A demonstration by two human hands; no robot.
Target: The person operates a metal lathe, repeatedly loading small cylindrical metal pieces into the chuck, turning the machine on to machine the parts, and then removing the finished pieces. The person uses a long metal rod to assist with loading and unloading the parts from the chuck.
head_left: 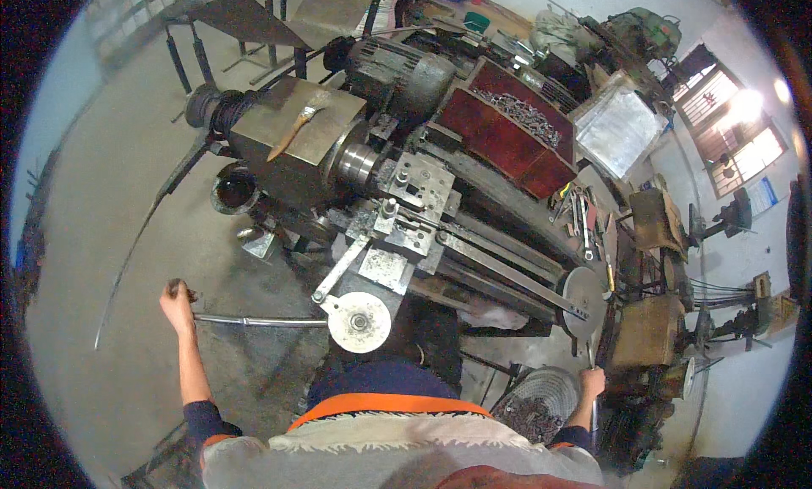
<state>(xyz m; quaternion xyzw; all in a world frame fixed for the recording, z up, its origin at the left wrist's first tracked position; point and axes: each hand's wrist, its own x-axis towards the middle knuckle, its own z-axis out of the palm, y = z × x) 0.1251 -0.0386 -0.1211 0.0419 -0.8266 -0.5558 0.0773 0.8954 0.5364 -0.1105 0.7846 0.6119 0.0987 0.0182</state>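
Observation:
A small metal lathe-like machine (396,265) stands in front of me. My left hand (177,304) is closed around the dark knobbed end of a long steel lever (279,321), which runs left from a pale round disc (359,321) on the machine's near side. Low on the right, my right hand (593,381) grips an upright metal handle (593,350) below a grey round plate (582,301). A flat linkage bar (507,267) joins that plate to the slide block (416,189). The ring-shaped chuck (359,164) sits beside the block.
A wooden-handled brush (290,138) lies on the headstock. Behind the slide is a dark red tray (470,142) with many small metal parts. Wrenches (585,227) lie to its right. Near my right forearm is a basket (558,384) of dark pieces. An electric motor (404,74) stands behind.

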